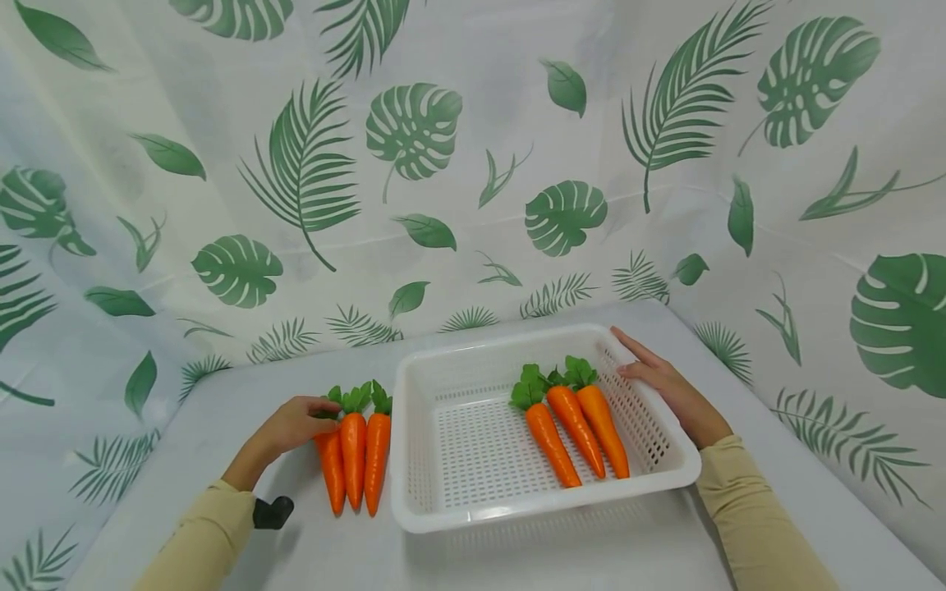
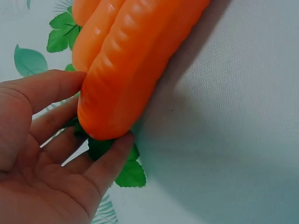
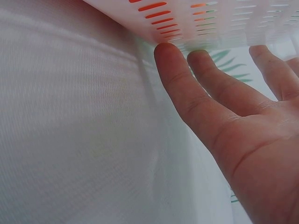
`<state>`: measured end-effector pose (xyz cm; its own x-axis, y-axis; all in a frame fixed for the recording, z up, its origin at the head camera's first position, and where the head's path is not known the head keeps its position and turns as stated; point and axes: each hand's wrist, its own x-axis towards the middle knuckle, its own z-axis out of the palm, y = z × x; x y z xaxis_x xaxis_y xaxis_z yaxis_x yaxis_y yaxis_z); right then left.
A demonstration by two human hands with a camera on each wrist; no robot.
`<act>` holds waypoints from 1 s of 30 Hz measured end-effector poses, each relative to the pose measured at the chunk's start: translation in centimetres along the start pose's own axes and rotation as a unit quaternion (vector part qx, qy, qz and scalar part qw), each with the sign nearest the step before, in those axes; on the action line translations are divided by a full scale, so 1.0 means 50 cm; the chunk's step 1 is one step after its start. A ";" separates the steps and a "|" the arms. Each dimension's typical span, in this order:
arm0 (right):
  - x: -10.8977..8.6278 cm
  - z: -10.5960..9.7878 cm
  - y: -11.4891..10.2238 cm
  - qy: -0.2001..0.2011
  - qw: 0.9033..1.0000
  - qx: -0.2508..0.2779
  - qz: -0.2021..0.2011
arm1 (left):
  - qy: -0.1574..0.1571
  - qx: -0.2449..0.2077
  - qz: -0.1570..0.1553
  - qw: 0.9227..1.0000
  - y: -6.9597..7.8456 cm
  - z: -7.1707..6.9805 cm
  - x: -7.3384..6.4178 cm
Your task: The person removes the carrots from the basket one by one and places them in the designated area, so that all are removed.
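Observation:
Three orange carrots [image 1: 353,460] with green leaf tops lie side by side left of a white plastic basket [image 1: 510,515]. With thumb and fingertips, my left hand [image 1: 299,423] pinches the top end of the leftmost carrot [image 2: 128,70], which still lies beside the others. My right hand [image 1: 668,390] holds the basket at its right side, thumb over the rim. In the right wrist view, several fairly straight fingers [image 3: 187,88] touch the outer wall of the basket [image 3: 187,28]; the thumb is out of that view. Inside the basket lie three more carrots [image 1: 579,431], leaves toward the back.
A white table [image 1: 332,554] bears everything. Behind and beside it hangs a white curtain [image 1: 480,271] printed with green leaves. A small black object [image 1: 273,513] shows at the left wrist, near the beige sleeve [image 1: 210,525].

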<state>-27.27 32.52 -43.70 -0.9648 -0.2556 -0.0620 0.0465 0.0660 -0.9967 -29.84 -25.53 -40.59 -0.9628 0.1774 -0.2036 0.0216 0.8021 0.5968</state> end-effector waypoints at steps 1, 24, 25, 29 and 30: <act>0.000 0.000 0.000 0.000 1.000 -0.001 0.000 | 0.000 0.000 0.001 1.000 0.001 0.001 0.000; 0.003 -0.004 0.005 -0.003 1.000 0.008 0.003 | 0.027 -0.012 0.023 0.999 0.022 0.007 0.001; 0.003 -0.004 0.005 -0.002 1.000 0.007 0.003 | 0.029 -0.011 0.025 0.999 0.023 0.005 0.001; 0.006 -0.004 0.006 -0.002 1.000 0.008 0.006 | 0.043 -0.029 0.025 0.998 0.030 -0.003 0.000; 0.006 -0.004 0.006 -0.003 1.000 0.010 0.006 | 0.046 -0.037 0.024 0.998 0.033 -0.004 0.000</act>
<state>-27.60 32.66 -44.00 -0.9628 -0.2597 -0.0745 0.0634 0.0509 -0.9967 -29.85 -24.32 -39.42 -0.9818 0.1588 -0.1045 0.0510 0.7498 0.6597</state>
